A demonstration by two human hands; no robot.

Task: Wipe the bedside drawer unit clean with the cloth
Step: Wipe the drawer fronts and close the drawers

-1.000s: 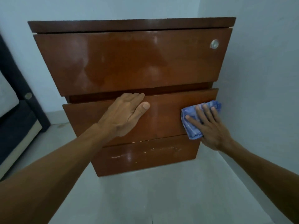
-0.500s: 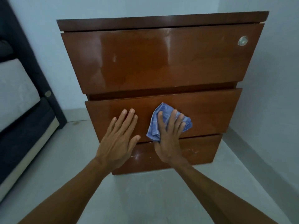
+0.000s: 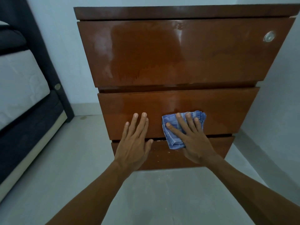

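A glossy brown wooden drawer unit (image 3: 178,59) with three drawer fronts stands against the wall. A round silver lock (image 3: 269,36) sits at the top drawer's upper right. My right hand (image 3: 193,140) lies flat on a folded blue cloth (image 3: 173,135), pressing it onto the lower part of the middle drawer front (image 3: 227,111) and over the gap above the bottom drawer (image 3: 164,158). My left hand (image 3: 134,142) rests flat with fingers spread on the middle drawer, just left of the cloth. White specks mark the bottom drawer's top edge.
A bed with a dark frame (image 3: 47,62) and a white mattress (image 3: 17,88) stands to the left. A pale wall (image 3: 279,103) closes in on the unit's right side. Grey floor (image 3: 146,200) stretches in front of the unit.
My right hand swept the cloth from the middle drawer's right end toward its centre, then shifted slightly down and right. My left hand slid down the drawer front. The camera view moved left.
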